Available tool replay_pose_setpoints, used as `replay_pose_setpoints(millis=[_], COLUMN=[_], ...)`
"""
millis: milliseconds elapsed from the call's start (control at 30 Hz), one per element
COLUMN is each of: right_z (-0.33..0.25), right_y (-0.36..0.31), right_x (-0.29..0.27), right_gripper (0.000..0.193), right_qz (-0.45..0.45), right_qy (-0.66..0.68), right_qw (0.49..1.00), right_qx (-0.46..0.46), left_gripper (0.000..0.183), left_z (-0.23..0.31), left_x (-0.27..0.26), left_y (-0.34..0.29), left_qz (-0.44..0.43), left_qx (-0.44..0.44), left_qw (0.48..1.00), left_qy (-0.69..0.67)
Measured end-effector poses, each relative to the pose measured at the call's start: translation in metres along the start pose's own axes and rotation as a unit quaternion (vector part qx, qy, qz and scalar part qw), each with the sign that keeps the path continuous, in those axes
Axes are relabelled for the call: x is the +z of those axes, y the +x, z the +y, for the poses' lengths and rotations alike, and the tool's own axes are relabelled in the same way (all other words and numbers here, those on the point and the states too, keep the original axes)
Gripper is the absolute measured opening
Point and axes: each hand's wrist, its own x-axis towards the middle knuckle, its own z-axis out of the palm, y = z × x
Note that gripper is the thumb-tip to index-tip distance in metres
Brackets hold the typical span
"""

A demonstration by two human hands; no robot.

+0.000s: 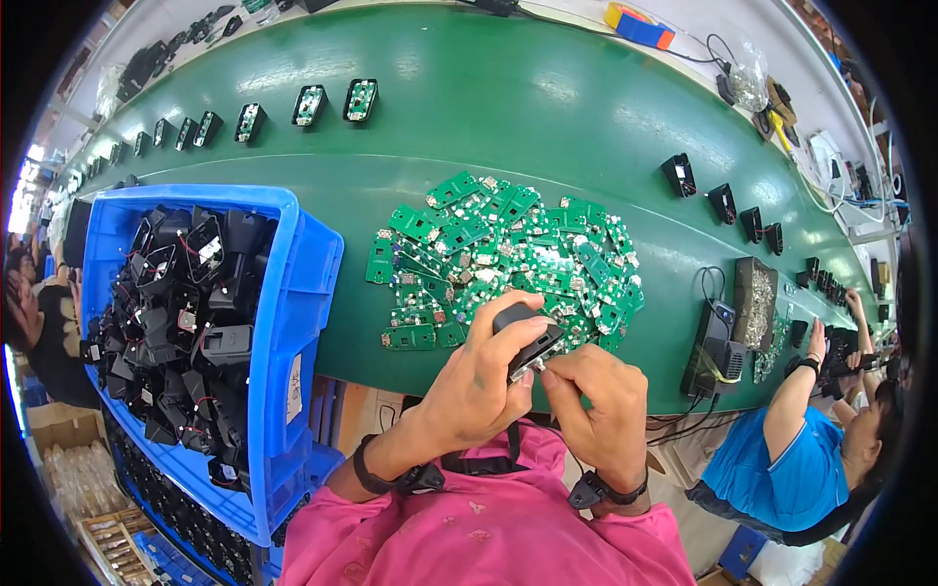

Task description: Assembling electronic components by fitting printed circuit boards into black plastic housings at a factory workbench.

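Observation:
Close in front of my body, my left hand [467,389] is closed around a small black plastic housing [532,344], held tilted. My right hand [604,398] meets the housing's lower edge, thumb and fingertips pinched together. A small pale piece shows at those fingertips, too small to name. Just beyond both hands, a heap of green circuit boards [498,230] covers the middle of the green table [547,98]. At my left stands a blue crate [330,256] full of black housings [227,342], some with thin wires.
Housings with boards [360,101] stand in a row at the far left. More black housings [723,203] line the right. A black power device [715,347] with cables sits beside a box of small parts [754,303]. A person in blue [801,459] works at the right.

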Motion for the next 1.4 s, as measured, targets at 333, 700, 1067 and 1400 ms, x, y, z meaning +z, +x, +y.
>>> replay_pose_setpoints(millis=[333,700,1067,1400], right_z=[-0.002,0.024,0.023,0.037], right_y=[-0.004,-0.011,-0.029,-0.025], right_x=[0.012,0.022,0.029,0.013], right_gripper=[0.008,0.013,0.012,0.025], right_qz=[0.019,0.03,0.069,-0.008], right_qy=[-0.077,-0.029,0.29,0.297], right_qw=[0.997,0.998,0.931,0.937], right_qx=[-0.021,0.038,0.209,0.184], left_gripper=[0.069,0.053,0.059,0.05], left_z=[0.003,-0.008,-0.001,-0.017], left_x=[0.01,0.017,-0.002,0.002], left_y=[-0.007,-0.02,-0.016,-0.02], left_qz=[0.004,0.064,-0.035,-0.02], left_qx=[-0.016,-0.107,-0.232,-0.152], left_qw=[0.996,0.99,0.967,0.985], left_qy=[0.084,-0.065,-0.099,-0.08])
